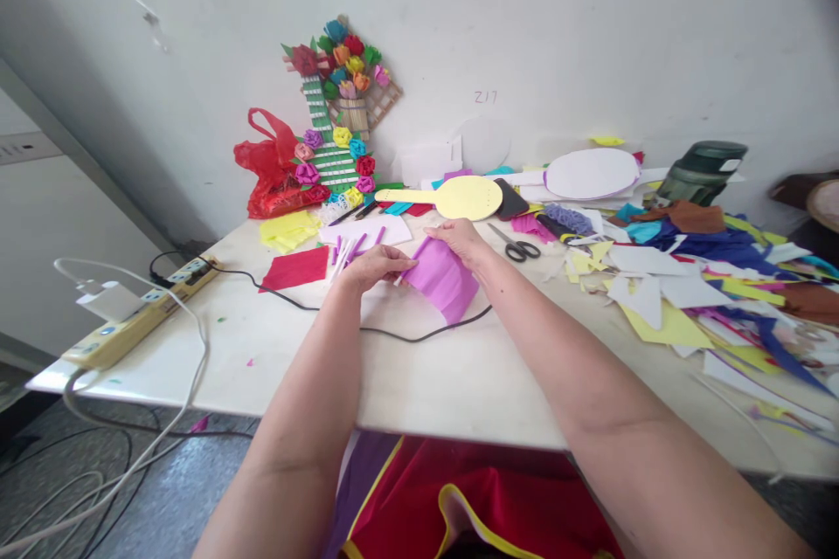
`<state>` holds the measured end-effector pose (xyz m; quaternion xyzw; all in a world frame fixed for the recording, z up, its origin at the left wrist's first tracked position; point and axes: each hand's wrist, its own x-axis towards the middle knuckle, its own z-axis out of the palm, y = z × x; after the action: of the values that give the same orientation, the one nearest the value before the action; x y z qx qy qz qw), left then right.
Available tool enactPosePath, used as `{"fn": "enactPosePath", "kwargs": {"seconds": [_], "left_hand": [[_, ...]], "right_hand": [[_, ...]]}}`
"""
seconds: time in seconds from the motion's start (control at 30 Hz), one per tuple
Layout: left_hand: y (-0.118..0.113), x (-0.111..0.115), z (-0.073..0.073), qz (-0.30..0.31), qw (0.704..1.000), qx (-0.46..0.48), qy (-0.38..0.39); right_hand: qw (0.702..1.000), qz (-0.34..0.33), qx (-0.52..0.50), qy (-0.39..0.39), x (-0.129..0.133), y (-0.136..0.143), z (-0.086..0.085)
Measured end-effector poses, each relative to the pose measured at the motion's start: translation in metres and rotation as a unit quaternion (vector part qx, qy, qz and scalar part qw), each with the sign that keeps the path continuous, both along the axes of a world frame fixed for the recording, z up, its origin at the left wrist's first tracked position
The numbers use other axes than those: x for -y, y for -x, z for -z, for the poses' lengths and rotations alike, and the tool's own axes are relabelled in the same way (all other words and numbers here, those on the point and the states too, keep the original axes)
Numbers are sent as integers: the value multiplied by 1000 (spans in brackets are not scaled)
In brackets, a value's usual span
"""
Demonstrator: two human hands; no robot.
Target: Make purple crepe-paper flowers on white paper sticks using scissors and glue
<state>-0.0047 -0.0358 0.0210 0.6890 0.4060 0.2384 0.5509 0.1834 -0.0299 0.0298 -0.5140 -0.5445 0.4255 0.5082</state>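
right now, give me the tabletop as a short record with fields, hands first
left hand: pinching purple paper
right hand: pinching the same sheet
left of hands: red paper, white and purple sticks
right of hands: black-handled scissors, scrap pile
far side: yellow paddle-shaped cutout, red plastic bag

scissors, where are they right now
In the head view, the black-handled scissors lie on the table just right of the right hand holding the purple paper, left of the paper scraps.
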Motion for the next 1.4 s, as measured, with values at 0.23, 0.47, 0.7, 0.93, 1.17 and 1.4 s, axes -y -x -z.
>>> {"fn": "enactPosePath", "kwargs": {"seconds": [0.23,0.47,0.7,0.93,1.17,1.4], "left_hand": [[0,3,-2,17,1000,0,20],[2,6,-3,3,999,-1,43],[5,4,-2,10,998,-32,45],[8,0,2,16,998,-40,47],[11,0,1,30,997,-45,50],[6,-5,5,-12,998,-2,-59]], "right_hand": [[1000,1,1,-9,-3,-1,3],[1000,2,-4,-22,-3,-2,3],[1000,5,-4,-24,-1,-2,1],[1000,-3,-10,-24,-2,-2,2],[999,-6,-19,-28,-5,-4,4],[998,-25,-54,1,-1,0,2]]}}
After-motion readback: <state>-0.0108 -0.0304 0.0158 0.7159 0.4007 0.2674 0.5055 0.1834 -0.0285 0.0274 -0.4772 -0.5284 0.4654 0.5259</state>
